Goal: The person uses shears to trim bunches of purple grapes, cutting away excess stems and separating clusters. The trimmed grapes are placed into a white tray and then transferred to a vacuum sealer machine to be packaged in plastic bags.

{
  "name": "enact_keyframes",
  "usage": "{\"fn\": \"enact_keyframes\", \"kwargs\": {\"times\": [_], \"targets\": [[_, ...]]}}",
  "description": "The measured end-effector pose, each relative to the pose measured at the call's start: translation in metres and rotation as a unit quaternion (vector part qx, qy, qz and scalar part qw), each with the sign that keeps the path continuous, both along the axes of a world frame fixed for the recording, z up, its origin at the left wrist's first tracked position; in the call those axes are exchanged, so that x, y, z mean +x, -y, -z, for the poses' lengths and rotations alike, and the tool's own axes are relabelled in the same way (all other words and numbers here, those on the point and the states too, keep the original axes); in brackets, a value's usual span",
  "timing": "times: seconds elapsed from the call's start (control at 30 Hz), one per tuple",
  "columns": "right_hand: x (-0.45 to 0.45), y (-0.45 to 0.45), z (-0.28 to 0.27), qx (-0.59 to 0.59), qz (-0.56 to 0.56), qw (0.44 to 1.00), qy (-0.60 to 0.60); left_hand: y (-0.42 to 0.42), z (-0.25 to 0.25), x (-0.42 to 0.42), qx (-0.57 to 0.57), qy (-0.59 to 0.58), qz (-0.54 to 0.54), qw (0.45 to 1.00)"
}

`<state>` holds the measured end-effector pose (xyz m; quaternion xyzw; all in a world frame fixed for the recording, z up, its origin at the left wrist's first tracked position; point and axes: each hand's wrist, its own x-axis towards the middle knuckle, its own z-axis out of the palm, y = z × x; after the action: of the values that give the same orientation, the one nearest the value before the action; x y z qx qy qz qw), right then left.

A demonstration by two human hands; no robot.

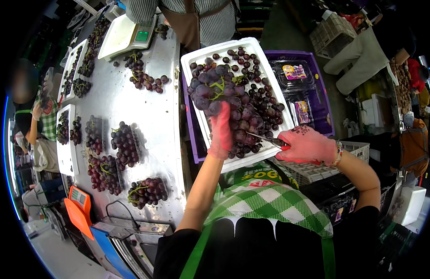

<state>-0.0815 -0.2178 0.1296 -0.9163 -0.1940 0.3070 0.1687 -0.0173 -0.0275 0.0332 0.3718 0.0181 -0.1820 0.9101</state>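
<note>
My left hand [221,134], in a pink glove, grips a bunch of dark purple grapes [215,87] by its near side, with green stems showing on top. Under the bunch is a white foam tray [232,164] scattered with loose grapes [270,111]. In my right hand [303,144], also gloved in pink, is a pair of small red-handled snips [270,139]. Their metal blades point left and touch or overlap the lower grapes of the bunch; whether they are apart is too small to tell.
The foam tray rests over a purple crate [323,104] holding clear clamshell packs [293,71]. Left is a metal table [155,115] with packed grapes [124,144], a weighing scale [127,35] and foam trays [66,153]. An orange scale [79,209] stands nearer. Co-workers stand beyond and across the table.
</note>
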Motion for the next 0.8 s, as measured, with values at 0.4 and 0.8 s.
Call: {"fn": "enact_keyframes", "kwargs": {"times": [0.4,0.8], "targets": [[0.026,-0.037,-0.026,-0.228,-0.179,0.957,0.026,0.009,0.031,0.000,-0.016,-0.020,-0.016,1.000],[0.028,-0.064,-0.014,-0.358,-0.225,0.906,-0.021,0.013,0.059,0.007,-0.086,-0.037,-0.025,0.995]]}}
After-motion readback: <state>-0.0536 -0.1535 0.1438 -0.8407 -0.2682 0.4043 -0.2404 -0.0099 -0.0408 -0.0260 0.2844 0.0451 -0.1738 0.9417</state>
